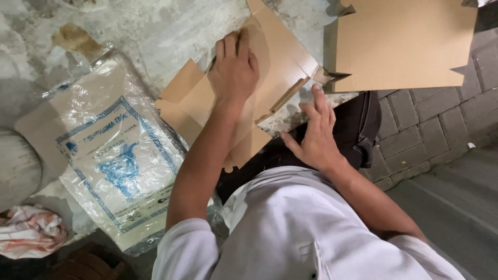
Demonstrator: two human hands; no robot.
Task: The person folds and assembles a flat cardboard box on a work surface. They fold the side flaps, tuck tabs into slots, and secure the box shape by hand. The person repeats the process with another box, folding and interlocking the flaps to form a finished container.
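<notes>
1. Cardboard first: the flat die-cut box blank (270, 78) lies on the grey concrete table (155, 31), its near edge hanging over the table's rim above your lap.
2. Your left hand (234, 70) is spread flat, palm down, pressing on the middle of that blank; fingers open, gripping nothing.
3. Your right hand (315, 132) is open too, fingers fanned, with the fingertips at the blank's near right edge, just beside a slot cut. It closes on nothing.
4. Progress, as I read it: the blank is mostly flat, with one narrow flap on the right seeming to lift a little. No walls stand and no corners are locked, so nearly all the folding looks left to do.
5. Count of cardboard: two blanks. A second flat sheet (404, 44) sits at far right, just beside the first, untouched.
6. Left of your arm, one clear plastic packet (111, 150) with blue print lies on the table, apparently holding a stack of flat sheets; how many I can't tell.
7. One crumpled white-and-red cloth (28, 231) sits at near left.
8. Right of you, grey paving bricks (430, 124) show beyond the table's edge.
</notes>
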